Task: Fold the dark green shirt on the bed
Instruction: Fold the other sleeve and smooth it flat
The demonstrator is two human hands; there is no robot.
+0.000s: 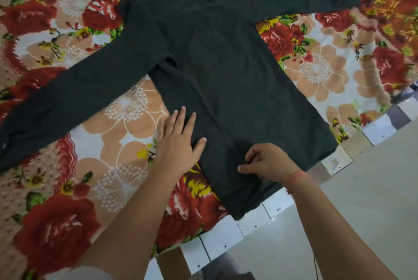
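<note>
Dark green shirt (214, 53) lies spread flat on the bed (126, 162), collar end away from me, hem toward me and reaching the bed's near edge.

- Long left sleeve (67, 103) runs out across the floral sheet. Right sleeve (294, 1) stretches toward the far corner.
- My left hand (178, 141) lies flat on the shirt's left side seam, fingers straight and spread, pressing the cloth down.
- My right hand (269, 162) sits near the hem with fingers curled in. It looks to be pinching a small tuck of fabric.

Handling, as I judge it: soft, light knit with no stiffness. It will drape and bunch rather than hold a crease, and it should drag on the sheet rather than slide. Best holds are the shoulder seam and hem corner on one side, lifted together.

Around: white bed frame edge (253, 223) just under the hem, grey floor (362, 189) beyond. Nothing lies on the shirt. The hem could slip off the edge.
</note>
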